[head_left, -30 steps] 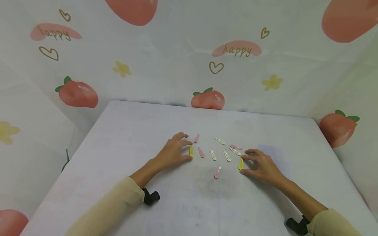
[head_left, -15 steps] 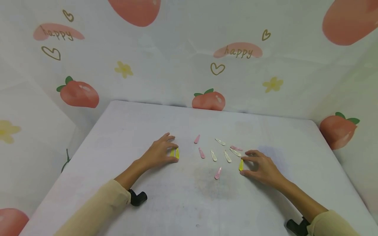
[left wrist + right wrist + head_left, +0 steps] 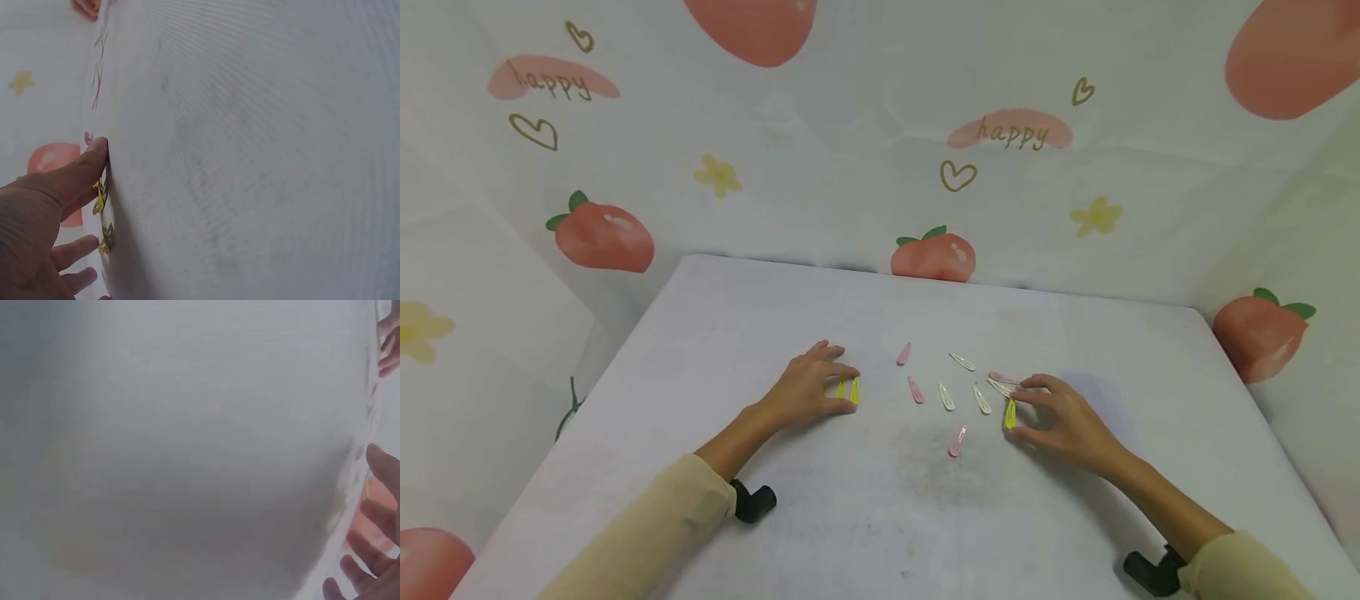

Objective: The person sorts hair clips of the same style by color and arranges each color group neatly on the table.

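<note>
Thumb and index finger of my left hand (image 3: 805, 387) pinch a yellow snap hair clip (image 3: 855, 390) lengthwise at its two ends. Just left of it lies a second yellow hair clip (image 3: 841, 388), partly behind the fingers; both yellow clips show in the left wrist view too. My right hand (image 3: 1063, 421) pinches another yellow hair clip (image 3: 1010, 415) the same way, close over the table, with a dark shadow at its side. Near the right fingertips lie a white hair clip (image 3: 999, 387) and a pink hair clip (image 3: 1002, 378), overlapping.
Between the hands are scattered pink clips (image 3: 915, 389) and white clips (image 3: 946, 396), one pink clip (image 3: 957, 442) closer to the front. A white cloth-covered table (image 3: 850, 533) carries everything; a printed curtain (image 3: 820, 167) stands along its back edge.
My left hand has carried its yellow clip leftward, beside the other yellow clip. The right hand has shifted its yellow clip slightly to the left and up.
</note>
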The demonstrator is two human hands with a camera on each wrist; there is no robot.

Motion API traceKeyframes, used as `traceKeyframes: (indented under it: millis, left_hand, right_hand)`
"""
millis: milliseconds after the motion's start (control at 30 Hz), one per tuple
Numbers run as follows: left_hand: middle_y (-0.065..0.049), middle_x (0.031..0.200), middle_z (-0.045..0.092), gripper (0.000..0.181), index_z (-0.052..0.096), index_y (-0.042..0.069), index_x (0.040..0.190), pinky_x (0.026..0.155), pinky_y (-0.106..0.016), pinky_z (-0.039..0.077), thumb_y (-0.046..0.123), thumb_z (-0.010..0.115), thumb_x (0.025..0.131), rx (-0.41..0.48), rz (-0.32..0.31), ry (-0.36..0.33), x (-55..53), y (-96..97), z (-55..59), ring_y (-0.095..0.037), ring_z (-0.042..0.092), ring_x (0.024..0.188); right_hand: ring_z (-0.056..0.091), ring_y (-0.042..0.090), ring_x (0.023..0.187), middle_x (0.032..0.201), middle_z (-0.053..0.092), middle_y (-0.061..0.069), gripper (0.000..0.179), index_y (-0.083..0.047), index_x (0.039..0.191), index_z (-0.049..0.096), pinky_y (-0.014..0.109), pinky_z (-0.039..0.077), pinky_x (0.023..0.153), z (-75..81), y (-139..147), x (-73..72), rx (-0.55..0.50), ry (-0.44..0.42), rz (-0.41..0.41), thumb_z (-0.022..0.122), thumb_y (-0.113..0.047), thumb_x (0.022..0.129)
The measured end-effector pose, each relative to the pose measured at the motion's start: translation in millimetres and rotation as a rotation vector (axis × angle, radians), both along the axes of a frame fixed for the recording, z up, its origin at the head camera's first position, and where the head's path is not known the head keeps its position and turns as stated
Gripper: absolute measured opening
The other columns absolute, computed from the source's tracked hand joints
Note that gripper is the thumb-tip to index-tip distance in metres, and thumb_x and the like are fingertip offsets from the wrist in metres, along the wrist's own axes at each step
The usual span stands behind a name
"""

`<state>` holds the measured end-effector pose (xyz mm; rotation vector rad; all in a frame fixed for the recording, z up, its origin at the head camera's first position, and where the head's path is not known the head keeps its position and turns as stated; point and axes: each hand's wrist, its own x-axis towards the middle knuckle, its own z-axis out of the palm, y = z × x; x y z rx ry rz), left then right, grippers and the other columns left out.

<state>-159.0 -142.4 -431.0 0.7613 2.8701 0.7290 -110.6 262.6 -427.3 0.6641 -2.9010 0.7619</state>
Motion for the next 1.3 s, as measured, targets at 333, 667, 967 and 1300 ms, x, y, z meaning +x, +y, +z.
traceKeyframes:
  millis: [333, 667, 967, 1300]
  left_hand:
    - [-0.015, 0.147, 0.048, 0.052, 0.071, 0.018, 0.126, 0.109, -0.061, 0.029, 0.041, 0.081, 0.081, -0.009, 0.01, -0.01, 3.2, -3.3, -1.4, -0.037, 0.035, 0.142]
    - [-0.014, 0.149, 0.047, 0.051, 0.071, 0.019, 0.126, 0.112, -0.06, 0.026, 0.041, 0.081, 0.082, 0.004, 0.022, -0.035, 2.9, -3.6, -3.2, -0.038, 0.033, 0.144]
    - [-0.015, 0.148, 0.048, 0.051, 0.071, 0.019, 0.126, 0.11, -0.061, 0.028, 0.041, 0.082, 0.081, 0.006, 0.013, -0.012, 3.8, -2.6, -3.0, -0.037, 0.035, 0.142]
    - [-0.015, 0.148, 0.047, 0.052, 0.07, 0.018, 0.126, 0.11, -0.06, 0.029, 0.041, 0.081, 0.081, 0.006, 0.003, -0.006, 3.7, -3.1, -0.6, -0.036, 0.037, 0.141]
  right_hand:
    - [0.05, 0.035, 0.125, 0.13, 0.059, 0.015, 0.056, -0.005, 0.126, 0.069, 0.059, 0.042, 0.1, 19.1, -70, -28.2, 0.012, -0.047, 0.125, 0.085, -0.03, 0.078]
    - [0.047, 0.029, 0.131, 0.129, 0.061, 0.01, 0.05, -0.011, 0.123, 0.071, 0.054, 0.041, 0.103, 16.6, -148, -50.5, 0.11, -0.039, 0.22, 0.082, -0.037, 0.081]
    - [0.055, 0.02, 0.108, 0.112, 0.062, 0.002, 0.048, -0.018, 0.123, 0.072, 0.048, 0.042, 0.098, 9.7, -184, -52.1, 0.207, -0.092, 0.216, 0.08, -0.043, 0.082]
    - [0.055, 0.018, 0.106, 0.11, 0.062, 0.001, 0.049, -0.017, 0.123, 0.072, 0.046, 0.043, 0.099, 7.9, -188, -55.1, 0.202, -0.137, 0.209, 0.082, -0.041, 0.081]
